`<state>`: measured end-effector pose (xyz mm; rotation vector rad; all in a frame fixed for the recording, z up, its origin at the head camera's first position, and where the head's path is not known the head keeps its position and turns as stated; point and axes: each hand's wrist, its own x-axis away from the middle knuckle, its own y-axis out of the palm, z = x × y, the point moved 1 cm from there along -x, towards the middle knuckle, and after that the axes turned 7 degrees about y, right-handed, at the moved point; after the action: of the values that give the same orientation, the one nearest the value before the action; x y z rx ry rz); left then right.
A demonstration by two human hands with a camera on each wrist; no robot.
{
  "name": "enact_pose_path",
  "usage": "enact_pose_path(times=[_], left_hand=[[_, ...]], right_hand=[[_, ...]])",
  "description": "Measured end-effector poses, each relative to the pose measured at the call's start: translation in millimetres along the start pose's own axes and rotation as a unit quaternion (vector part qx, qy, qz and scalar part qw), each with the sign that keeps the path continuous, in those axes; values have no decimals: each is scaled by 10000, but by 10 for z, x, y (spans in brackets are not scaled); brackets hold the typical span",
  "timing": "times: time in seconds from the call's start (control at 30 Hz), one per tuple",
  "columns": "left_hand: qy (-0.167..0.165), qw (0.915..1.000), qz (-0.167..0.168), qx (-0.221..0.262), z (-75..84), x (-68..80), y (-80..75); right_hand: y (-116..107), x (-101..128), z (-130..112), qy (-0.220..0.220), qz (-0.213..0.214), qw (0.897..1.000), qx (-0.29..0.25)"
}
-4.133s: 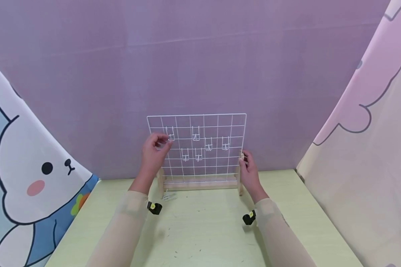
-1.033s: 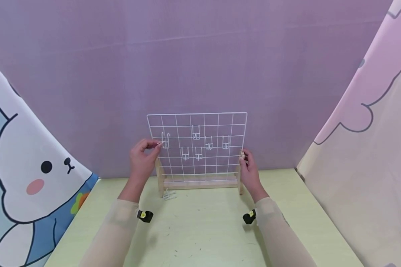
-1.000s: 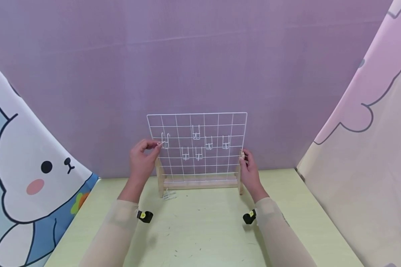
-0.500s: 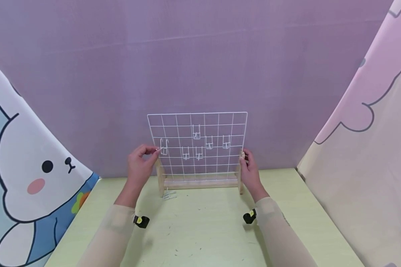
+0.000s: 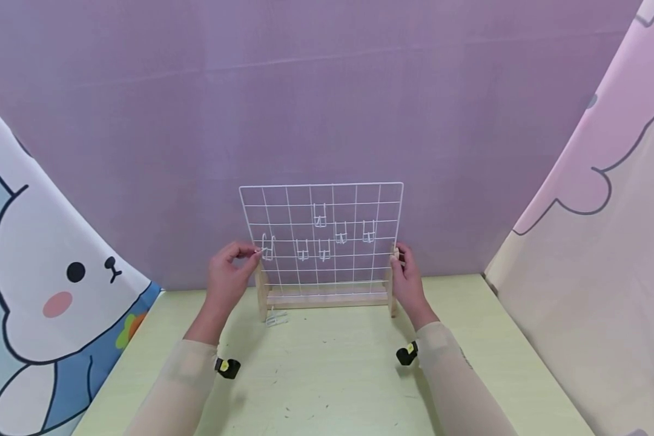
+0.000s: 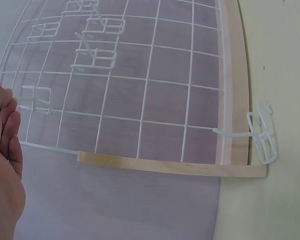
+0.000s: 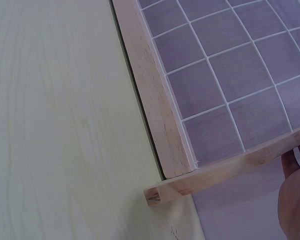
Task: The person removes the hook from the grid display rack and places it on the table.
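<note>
A white wire grid panel [image 5: 354, 212] stands upright in a wooden base [image 5: 327, 301] on the table. Thumb and fingertips of my left hand [image 5: 230, 272] pinch the prong of a white wire hook [image 5: 268, 248] at the grid's left side; its two bent ends point up. In the left wrist view this hook [image 6: 39, 100] overlaps the grid near its side edge. My right hand [image 5: 407, 281] grips the top of the base's right upright [image 5: 390, 300]. Several other white hooks [image 5: 320, 217] hang on the grid's middle and right parts.
One loose white hook [image 5: 276, 318] lies on the pale table [image 5: 327, 375] by the base's left foot. A purple cloth [image 5: 327, 91] rises behind the grid. Printed cloths, one with a rabbit [image 5: 76, 272], flank the table.
My left hand has moved down and left, taking the pinched hook from a higher cell to a lower one at the grid's left edge. My right hand stays on the upright.
</note>
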<state>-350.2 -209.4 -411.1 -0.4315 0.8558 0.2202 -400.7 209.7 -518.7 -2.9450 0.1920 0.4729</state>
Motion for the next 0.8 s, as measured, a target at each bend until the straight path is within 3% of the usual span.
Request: enact_pose_path(times=[0.3,0.53,0.8], left_hand=[[-154,9995,-259,11,-50,98,15],[-332,9983,-453,-125,-58,171,26],[-436,9966,-681,-132,-84,230,32]], right_hand=[[0,-17,18,-6,16,10000,-73],[-24,124,-363,291,-202,9992,-164],[-21,126,-355,316,-199,9992,-160]])
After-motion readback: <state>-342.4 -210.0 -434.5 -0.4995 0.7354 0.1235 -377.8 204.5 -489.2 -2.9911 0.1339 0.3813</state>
